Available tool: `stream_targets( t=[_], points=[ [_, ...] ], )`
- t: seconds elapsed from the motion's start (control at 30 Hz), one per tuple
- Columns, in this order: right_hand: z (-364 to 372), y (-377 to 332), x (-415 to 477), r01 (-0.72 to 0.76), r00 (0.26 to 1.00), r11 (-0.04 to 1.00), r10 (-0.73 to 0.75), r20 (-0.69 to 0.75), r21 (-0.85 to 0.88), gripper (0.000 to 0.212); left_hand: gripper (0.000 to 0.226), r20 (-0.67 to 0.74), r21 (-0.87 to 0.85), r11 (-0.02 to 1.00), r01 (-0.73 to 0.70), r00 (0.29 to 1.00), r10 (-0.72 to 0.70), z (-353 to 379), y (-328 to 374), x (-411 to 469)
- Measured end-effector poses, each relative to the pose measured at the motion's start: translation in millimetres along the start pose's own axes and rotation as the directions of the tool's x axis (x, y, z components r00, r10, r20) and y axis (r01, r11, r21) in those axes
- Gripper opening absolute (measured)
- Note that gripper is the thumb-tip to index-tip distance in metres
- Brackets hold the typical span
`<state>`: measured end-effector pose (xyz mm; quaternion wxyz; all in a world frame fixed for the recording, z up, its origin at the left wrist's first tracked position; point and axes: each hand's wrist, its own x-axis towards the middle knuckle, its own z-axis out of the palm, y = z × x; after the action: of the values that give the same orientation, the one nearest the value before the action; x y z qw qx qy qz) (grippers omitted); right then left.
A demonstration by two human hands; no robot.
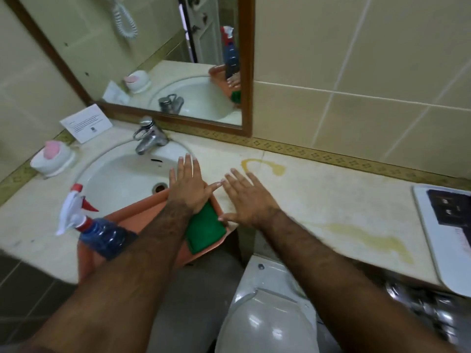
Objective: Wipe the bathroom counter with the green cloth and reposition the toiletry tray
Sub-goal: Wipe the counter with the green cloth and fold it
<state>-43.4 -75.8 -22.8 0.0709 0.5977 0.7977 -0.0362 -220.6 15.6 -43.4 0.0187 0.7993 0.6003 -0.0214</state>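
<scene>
An orange tray (pixel 142 207) rests on the front rim of the sink, partly over the basin. Inside it lie a folded green cloth (pixel 206 229) at the right end and a blue spray bottle (pixel 102 234) with a white and red trigger at the left end. My left hand (pixel 188 186) hovers flat, fingers spread, over the tray's far right corner and the cloth's top edge. My right hand (pixel 244 197) is spread flat just right of the tray, over the beige counter (pixel 318 200). Neither hand holds anything. Yellowish stains (pixel 369 240) mark the counter to the right.
A white basin (pixel 122 174) with a chrome tap (pixel 150 137) lies behind the tray. A white soap dish (pixel 52 157) and a paper card (pixel 85 122) stand at the back left. A white tray (pixel 448 238) sits at the far right. A toilet lid (pixel 267 314) is below the counter.
</scene>
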Motion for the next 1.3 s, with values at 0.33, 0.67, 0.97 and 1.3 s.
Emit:
stream_targets(
  t=[0.33,0.67,0.97,1.3],
  points=[
    [10,-88,23,-0.377,0.921,0.909,0.349,0.171,0.177,0.012,0.049,0.166,-0.085,0.947,0.31,0.941,-0.293,29,-28,-20],
    [-7,-81,10,-0.525,0.801,0.488,0.56,0.211,0.697,0.023,0.03,0.126,-0.57,0.723,0.391,0.911,-0.393,7,-26,-10],
    [6,10,-24,-0.437,0.611,0.112,0.765,0.204,0.892,0.02,0.034,-0.115,-0.578,0.816,0.024,0.987,-0.11,-30,74,40],
    [64,121,-40,-0.51,0.796,0.703,0.605,-0.039,0.496,0.047,0.066,-0.003,-0.214,0.977,-0.028,1.0,0.028,50,149,-1]
  ],
)
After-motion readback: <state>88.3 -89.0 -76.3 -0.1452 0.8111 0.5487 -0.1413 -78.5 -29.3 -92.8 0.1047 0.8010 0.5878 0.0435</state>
